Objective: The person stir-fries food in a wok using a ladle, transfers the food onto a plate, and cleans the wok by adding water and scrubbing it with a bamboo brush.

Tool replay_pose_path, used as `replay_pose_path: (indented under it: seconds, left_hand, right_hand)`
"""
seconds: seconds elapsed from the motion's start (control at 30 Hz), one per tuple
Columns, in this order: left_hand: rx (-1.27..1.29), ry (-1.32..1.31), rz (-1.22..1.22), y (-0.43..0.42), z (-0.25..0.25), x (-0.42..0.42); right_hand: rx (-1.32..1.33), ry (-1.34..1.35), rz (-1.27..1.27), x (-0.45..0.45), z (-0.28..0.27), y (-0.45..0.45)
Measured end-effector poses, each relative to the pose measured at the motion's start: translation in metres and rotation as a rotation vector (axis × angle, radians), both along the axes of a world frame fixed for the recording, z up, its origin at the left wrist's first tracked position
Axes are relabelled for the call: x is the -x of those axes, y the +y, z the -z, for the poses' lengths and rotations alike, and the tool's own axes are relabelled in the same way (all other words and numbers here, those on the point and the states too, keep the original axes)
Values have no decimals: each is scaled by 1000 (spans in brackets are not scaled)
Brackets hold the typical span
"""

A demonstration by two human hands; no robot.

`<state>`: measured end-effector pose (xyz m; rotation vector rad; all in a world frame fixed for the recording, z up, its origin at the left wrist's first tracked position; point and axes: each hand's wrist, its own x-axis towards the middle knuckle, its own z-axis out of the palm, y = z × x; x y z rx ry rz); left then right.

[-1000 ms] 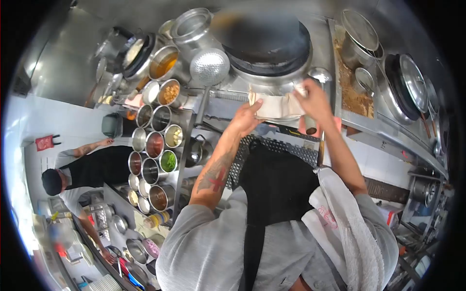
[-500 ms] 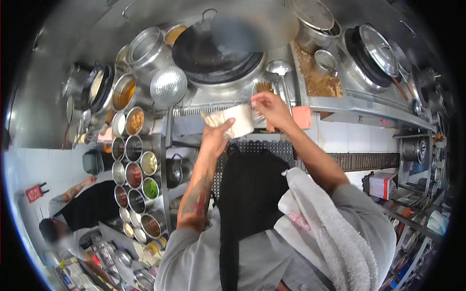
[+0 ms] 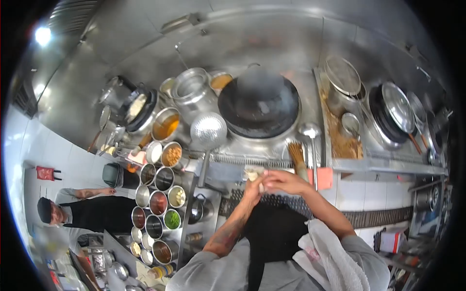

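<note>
My left hand point(image 3: 251, 192) is closed round a bunched white cloth point(image 3: 252, 173) in front of the stove edge. My right hand point(image 3: 287, 183) meets it from the right, its fingers bent together over the cloth's side; most of the cloth is hidden between the two hands. Just beyond them lie a bamboo wok brush point(image 3: 296, 154) and a steel ladle point(image 3: 311, 132). A large black wok point(image 3: 259, 114) sits on the burner, with a haze over it. Left of the wok rests a perforated skimmer point(image 3: 208, 132).
Several metal tubs of ingredients, one with green pieces point(image 3: 172, 219), stand in rows at left. A co-worker in a black apron point(image 3: 104, 213) is farther left. On the right are a lidded wok point(image 3: 399, 107) and a strainer point(image 3: 342, 75). A pink cloth point(image 3: 320, 178) hangs at the stove edge.
The view has tilted up, showing more of the back wall. My right hand has come in against my left, and the white cloth is now bunched smaller and mostly covered.
</note>
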<state>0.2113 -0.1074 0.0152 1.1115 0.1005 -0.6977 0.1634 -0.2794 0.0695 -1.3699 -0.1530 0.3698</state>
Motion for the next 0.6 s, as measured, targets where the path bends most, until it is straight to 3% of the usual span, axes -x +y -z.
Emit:
replay_pose_path:
  seconds: [0.07,0.13,0.23,0.3,0.4,0.43,0.47,0.5,0.53,0.57,0.6]
  left_hand:
    - [-14,101,-8,12,16,-30]
    - [255,226,114,28,4,-66]
    - [242,171,130,27,-30,-95]
    - [241,130,81,26,-39,-109]
    - [105,-17,71,26,-12,-141]
    - [129,64,59,28,-12,-150]
    - [167,97,63,27,-5,-160]
    - [200,140,65,25,4,-170]
    - [200,204,63,23,11,-181]
    - [227,171,110,17,23,-194]
    - [255,314,31,6,23,-204]
  right_hand:
    - [123,282,126,-5,19,-45]
    - [1286,6,307,-10,72,-80]
    - [1434,154,306,-13,148,-97]
    - [1460,221,672,-13,167,-82]
    - [1273,401,650,-28,205,-107]
    - [1130,445,455,-21,116,-95]
    - [1177,352,254,-8,104,-110]
    - [472,551,544,2,21,-91]
    - [83,515,623,6,17,-107]
    - [100,487,674,-2,-28,-102]
    - [93,225,788,-18,-51,-91]
